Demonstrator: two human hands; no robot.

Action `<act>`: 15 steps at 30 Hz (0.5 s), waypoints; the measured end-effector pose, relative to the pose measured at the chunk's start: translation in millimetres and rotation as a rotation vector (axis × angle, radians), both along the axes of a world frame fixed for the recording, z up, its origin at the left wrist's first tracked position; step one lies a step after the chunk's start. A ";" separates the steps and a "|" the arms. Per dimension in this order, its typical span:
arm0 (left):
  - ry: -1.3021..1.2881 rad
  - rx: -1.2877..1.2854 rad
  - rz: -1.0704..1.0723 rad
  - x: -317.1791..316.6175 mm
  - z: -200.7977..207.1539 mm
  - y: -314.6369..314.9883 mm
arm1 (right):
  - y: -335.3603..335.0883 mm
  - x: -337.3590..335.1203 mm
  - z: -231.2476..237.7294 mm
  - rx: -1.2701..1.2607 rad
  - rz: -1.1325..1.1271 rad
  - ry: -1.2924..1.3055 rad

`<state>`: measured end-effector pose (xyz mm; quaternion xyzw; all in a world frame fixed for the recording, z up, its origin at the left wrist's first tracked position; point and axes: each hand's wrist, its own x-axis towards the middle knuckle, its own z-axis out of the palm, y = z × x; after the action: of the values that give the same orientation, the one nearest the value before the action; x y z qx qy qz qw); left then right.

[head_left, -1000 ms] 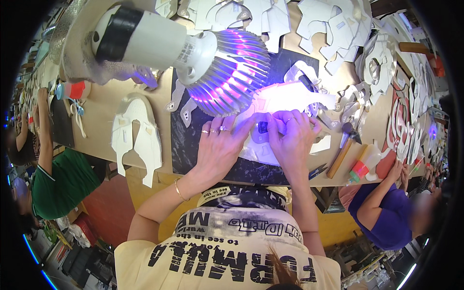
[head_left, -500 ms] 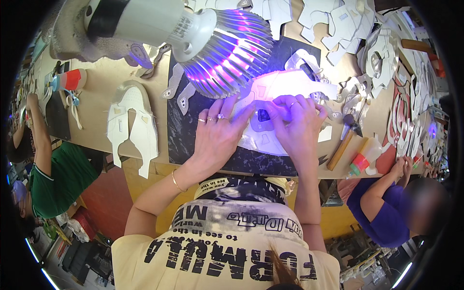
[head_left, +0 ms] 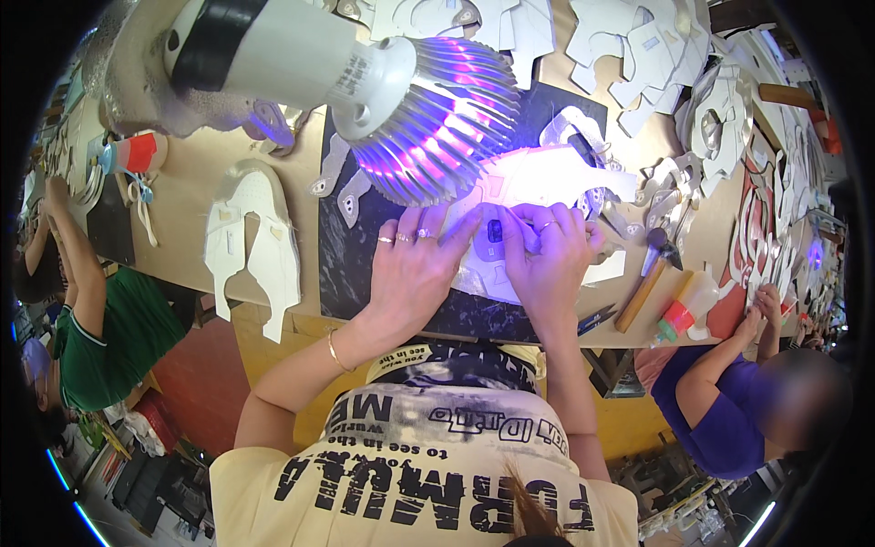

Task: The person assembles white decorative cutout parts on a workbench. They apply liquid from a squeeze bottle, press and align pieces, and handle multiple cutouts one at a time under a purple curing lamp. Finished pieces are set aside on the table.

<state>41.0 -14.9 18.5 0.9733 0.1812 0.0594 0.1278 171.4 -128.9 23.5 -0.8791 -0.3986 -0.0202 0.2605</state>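
Observation:
A white shoe upper piece (head_left: 538, 179) lies on a dark cutting mat (head_left: 342, 287), brightly lit by a finned lamp. My left hand (head_left: 415, 269), wearing rings, grips its near left part with bent fingers. Opposite, my right hand (head_left: 551, 269) is closed at the piece's near edge, thumb and index finger pressed together. Between my thumbs a small dark patch (head_left: 495, 231) shows on the piece. The fingers hide part of the edge, so how they press it cannot be made out fully.
The lamp (head_left: 437, 118) hangs just above my left hand. Another upper piece (head_left: 251, 242) lies at left. A hammer (head_left: 643, 292) and glue bottle (head_left: 688, 305) lie at right. Cut pieces (head_left: 638, 55) pile at the back. Co-workers sit at both sides.
The whole view has shifted slightly, with the table lower in the picture. My right hand has moved a little left, its fingers closer together, and the piece's near part has turned slightly.

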 end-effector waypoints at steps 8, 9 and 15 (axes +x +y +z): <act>0.058 0.003 -0.002 -1.2 0.3 0.6 | 4.1 1.1 -2.4 -0.024 -0.049 0.063; 0.058 0.007 -0.003 -1.3 0.1 0.4 | 4.5 1.2 -2.1 -0.030 -0.052 0.070; 0.041 0.011 -0.007 -2.2 -2.9 -0.8 | 6.8 7.1 3.9 -0.127 -0.080 0.140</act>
<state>38.8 -15.7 15.7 0.9756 0.1800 0.0401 0.1191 178.5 -122.1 27.4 -0.9084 -0.3443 0.0561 0.2304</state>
